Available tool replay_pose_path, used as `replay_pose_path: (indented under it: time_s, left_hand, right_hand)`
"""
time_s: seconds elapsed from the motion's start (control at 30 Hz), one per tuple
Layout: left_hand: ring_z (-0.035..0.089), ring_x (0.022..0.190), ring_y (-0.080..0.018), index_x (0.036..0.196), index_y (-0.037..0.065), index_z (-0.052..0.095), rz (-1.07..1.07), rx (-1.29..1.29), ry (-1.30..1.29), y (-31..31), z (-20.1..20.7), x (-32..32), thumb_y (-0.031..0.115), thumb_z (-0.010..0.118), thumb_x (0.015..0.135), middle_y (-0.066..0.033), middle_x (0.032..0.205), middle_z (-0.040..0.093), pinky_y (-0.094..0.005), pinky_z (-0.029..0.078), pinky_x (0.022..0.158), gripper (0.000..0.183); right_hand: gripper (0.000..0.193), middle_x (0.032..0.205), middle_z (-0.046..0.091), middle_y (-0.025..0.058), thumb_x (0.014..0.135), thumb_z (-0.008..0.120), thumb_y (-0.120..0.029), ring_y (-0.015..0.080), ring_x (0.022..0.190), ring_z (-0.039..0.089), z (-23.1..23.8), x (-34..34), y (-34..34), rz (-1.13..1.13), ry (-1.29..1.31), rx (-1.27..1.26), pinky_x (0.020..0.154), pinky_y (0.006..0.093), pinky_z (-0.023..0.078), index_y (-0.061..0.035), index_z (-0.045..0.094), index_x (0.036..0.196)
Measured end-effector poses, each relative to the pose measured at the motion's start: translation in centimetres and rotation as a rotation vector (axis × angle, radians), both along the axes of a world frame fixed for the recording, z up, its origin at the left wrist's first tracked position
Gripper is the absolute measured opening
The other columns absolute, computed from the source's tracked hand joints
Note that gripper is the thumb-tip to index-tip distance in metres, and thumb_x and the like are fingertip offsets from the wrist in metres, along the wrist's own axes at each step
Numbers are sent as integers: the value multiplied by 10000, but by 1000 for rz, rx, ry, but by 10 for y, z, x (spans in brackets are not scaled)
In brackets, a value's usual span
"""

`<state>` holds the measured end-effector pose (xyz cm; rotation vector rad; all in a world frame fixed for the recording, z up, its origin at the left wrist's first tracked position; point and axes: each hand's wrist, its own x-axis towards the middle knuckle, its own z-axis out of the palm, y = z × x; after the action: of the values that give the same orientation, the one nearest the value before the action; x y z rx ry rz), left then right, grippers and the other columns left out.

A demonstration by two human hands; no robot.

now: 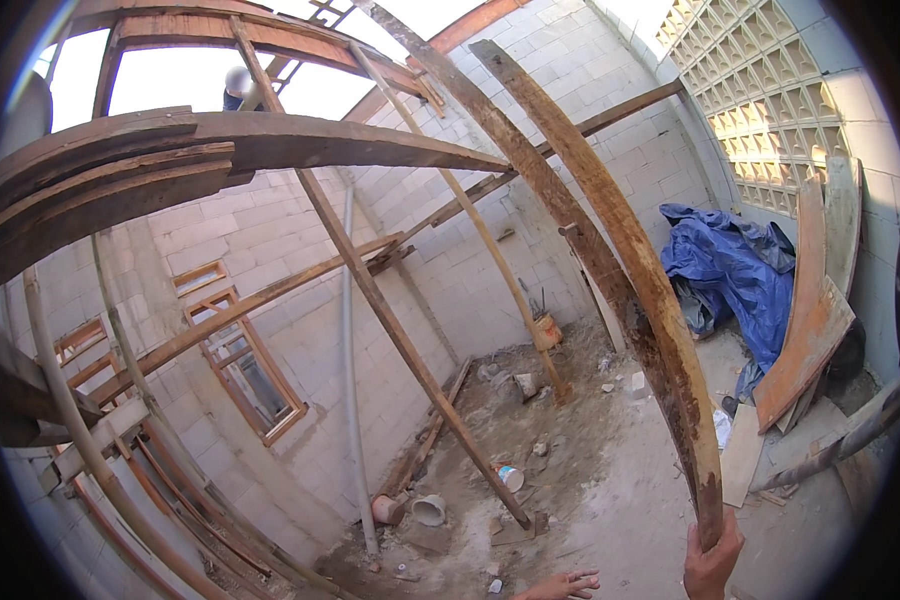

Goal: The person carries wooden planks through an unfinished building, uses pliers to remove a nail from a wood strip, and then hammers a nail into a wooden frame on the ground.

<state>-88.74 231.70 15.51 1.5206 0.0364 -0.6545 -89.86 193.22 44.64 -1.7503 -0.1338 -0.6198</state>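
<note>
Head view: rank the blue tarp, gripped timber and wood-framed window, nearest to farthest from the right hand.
1. Gripped timber: in the right hand, rising ahead.
2. Blue tarp: heaped on the right side.
3. Wood-framed window: far off, in the left wall.

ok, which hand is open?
The left hand, at the bottom edge: fingers stretched out, nothing visible in it. The right hand is closed around the lower end of long brown wood.

The lower edge crops the left hand (pixel 564 585), while a beam (pixel 315 141) hides most of a distant person (pixel 232 101).
</note>
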Motion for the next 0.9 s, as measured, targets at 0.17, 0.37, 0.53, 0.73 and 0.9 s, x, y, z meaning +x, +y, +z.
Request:
replay_pose_path:
  time_s: [0.17,0.37,0.53,0.73,0.9]
  left_hand:
    - [609,1095,-189,1441,170,425,137,308,101,-61,85,-29,491,536,974,-41,1256,621,-412,530,856,577]
    - [632,1032,-183,1438,157,436,172,341,118,-54,77,-28,468,569,965,-32,1231,640,-349,535,778,582]
    - [641,922,-190,1440,131,433,196,343,73,-46,41,-30,451,573,967,-55,1218,650,-334,546,716,588]
    - [637,939,-192,1431,128,444,161,331,68,-56,41,-17,443,572,970,-56,1221,649,-336,539,738,573]
    - [634,953,-193,1423,125,454,149,332,51,-63,58,-9,436,571,972,-56,1223,648,-337,532,756,560]
  right_hand:
    - [248,807,623,202,808,712,-132,409,756,609,4,7,13,49,-49,-12,684,446,483,-7,618,1000]
    - [278,794,597,209,776,713,-70,410,756,582,-2,9,20,-6,-143,-50,697,438,446,31,564,988]
    - [317,830,600,217,774,717,-57,404,814,582,20,10,18,217,117,42,746,443,437,55,573,1034]
    - [523,1063,572,234,829,689,-44,356,987,580,-20,28,14,-74,25,40,901,391,443,107,490,1289]
    - [574,1210,552,251,860,671,-48,328,1135,560,-23,33,1,17,16,308,1010,398,407,114,437,1358]
